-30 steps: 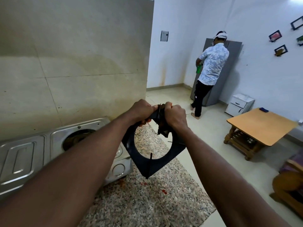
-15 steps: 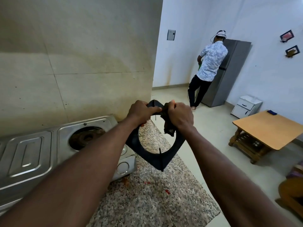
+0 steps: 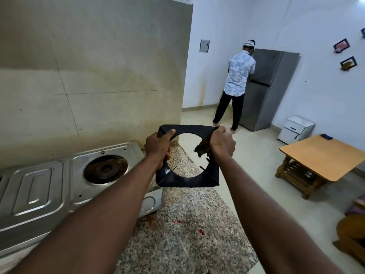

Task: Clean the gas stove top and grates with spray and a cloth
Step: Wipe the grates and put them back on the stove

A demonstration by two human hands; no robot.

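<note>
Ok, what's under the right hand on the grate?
A dark cloth, pressed against the black grate by the right hand; only its ragged end hangs into the ring opening. The rest of it is covered by the hand.

1 black square metal grate (image 3: 185, 180) with round hole. 1 dark brown cloth (image 3: 202, 150). 2 bare hands: left hand (image 3: 158, 147), right hand (image 3: 222, 144). 1 stainless steel gas stove (image 3: 39, 186), 1 uncovered round burner (image 3: 105, 169). 1 speckled granite counter (image 3: 187, 234). 1 standing person (image 3: 238, 76). 1 grey tall fridge (image 3: 270, 86). 1 small white drawer cabinet (image 3: 294, 130). 1 low wooden table (image 3: 324, 155), 1 small blue item (image 3: 326, 136) on it. 2 dark-framed wall pictures (image 3: 341, 45), third partly cut at edge. 1 grey wall box (image 3: 204, 45).
</note>
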